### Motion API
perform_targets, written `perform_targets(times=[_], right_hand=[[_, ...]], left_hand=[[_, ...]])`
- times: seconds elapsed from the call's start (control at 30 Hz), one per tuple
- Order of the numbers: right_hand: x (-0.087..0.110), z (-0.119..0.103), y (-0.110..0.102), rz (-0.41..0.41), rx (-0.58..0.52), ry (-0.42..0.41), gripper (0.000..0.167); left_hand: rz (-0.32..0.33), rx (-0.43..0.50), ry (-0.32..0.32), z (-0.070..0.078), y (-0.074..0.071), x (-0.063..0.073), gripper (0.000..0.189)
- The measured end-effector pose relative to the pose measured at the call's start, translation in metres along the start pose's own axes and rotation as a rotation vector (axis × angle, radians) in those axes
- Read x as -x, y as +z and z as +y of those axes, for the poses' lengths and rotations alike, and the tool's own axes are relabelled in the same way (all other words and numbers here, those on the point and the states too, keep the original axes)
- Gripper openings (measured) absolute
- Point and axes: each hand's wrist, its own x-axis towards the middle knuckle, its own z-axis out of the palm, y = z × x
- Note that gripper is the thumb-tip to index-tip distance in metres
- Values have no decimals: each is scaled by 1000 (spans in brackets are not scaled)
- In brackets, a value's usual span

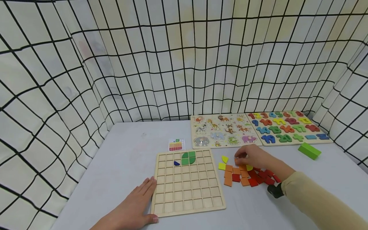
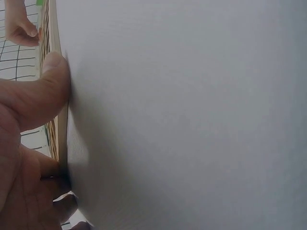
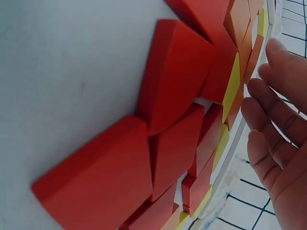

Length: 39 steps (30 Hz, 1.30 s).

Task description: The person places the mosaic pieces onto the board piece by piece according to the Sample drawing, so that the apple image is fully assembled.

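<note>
The white table point(image 1: 135, 137) is carrying plenty: a gridded board point(image 1: 187, 187) is lying central, a card point(image 1: 176, 148) sitting behind, coloured tiles point(image 1: 244, 174) clustering right, puzzle boards point(image 1: 208, 132) lining the back, a green block point(image 1: 309, 151) resting in front.

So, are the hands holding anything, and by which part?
The left hand merely rests along the left edge of the wooden grid board, gripping nothing. The right hand is at an orange tile, but whether it pinches it cannot be told.
</note>
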Motion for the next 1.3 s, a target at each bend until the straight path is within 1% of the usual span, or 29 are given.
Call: perform_targets(times=[0.1,0.3,0.5,0.7,0.93,1.1,1.3], right_hand=[[0,-2,1,-15,-5,7,26],[-1,-2,3,-13,5,-13,23],[-4,-1,6,-13,31,-14,23],[-6,-2,7,-19,33,-12,20],[-7,-3,8,-9,0,-9,13],[-6,-4,7,3,-39,-13,14],[-5,-5,5,18,-58,-30,13]], left_hand=[[-1,-1,0,0,0,0,111],[-7,2,-6,0,0,0,111],[-8,1,-13,0,-1,1,111],[-14,7,-15,0,-1,1,111],[-9,7,0,-1,-1,1,111],[4,-2,2,-1,0,1,111],[-3,2,-5,-1,0,1,111]])
